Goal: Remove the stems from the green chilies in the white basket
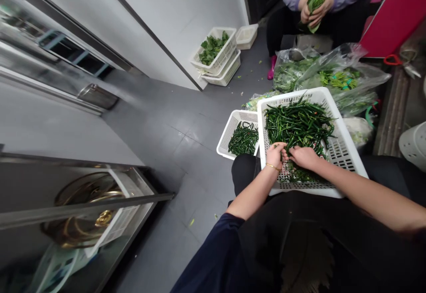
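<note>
A large white plastic basket (348, 151) rests on my lap, with a heap of long green chili peppers (296, 122) in its far part. Over its near half my left hand (275, 155) is closed, fingers curled round green chili peppers, of which only bits show. Close beside it, my right hand (303, 156) pinches with thumb and finger at the same spot; what lies in that pinch is mostly hidden. Small green stem bits (297, 174) lie in the basket under my hands. Left of the basket, a smaller white basket (223, 141) on the floor holds more green chilies (244, 138).
Plastic bags of leafy greens (333, 73) lie beyond the basket. A co-worker's hands (316, 13) hold a green bunch. White baskets (213, 60) with leaves stand by the wall. Red-handled scissors (394, 60) lie at right, and a metal shelf (133, 199) stands at left.
</note>
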`<state>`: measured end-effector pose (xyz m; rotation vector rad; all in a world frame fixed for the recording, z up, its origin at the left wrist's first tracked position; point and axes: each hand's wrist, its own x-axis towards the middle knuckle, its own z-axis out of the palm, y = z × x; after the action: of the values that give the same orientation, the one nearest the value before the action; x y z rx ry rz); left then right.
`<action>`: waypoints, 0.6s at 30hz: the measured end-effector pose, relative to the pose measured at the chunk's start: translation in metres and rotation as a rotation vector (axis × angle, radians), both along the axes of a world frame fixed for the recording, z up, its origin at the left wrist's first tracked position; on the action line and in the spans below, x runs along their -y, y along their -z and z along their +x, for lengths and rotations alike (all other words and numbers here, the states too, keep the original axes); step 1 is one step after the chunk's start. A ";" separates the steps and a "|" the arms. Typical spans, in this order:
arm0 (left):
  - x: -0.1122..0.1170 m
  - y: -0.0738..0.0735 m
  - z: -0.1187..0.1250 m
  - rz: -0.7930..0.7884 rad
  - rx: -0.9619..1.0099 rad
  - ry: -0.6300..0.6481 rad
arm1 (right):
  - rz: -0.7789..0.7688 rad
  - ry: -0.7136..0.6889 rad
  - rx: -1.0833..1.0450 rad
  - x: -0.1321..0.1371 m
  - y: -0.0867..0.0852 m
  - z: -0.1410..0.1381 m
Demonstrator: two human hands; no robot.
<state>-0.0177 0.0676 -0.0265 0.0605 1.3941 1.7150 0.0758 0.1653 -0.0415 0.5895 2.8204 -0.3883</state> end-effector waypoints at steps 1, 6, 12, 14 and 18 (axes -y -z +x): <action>0.001 -0.002 -0.002 0.024 -0.007 -0.040 | 0.004 -0.005 0.011 0.006 0.002 -0.008; 0.010 -0.001 -0.002 -0.029 -0.089 -0.019 | -0.062 0.022 -0.054 0.006 -0.004 -0.016; 0.012 0.003 0.011 -0.127 -0.045 0.612 | -1.009 0.536 -0.336 0.002 -0.008 0.036; 0.013 0.000 0.013 -0.133 -0.017 0.740 | -1.082 0.561 -0.398 0.007 -0.005 0.050; 0.019 -0.004 0.017 -0.150 0.026 0.853 | -0.713 0.289 -0.499 0.013 -0.004 0.063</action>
<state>-0.0010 0.0489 -0.0222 0.4754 1.2150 0.8971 0.1392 0.1522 -0.0380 0.8029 2.7043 -1.7027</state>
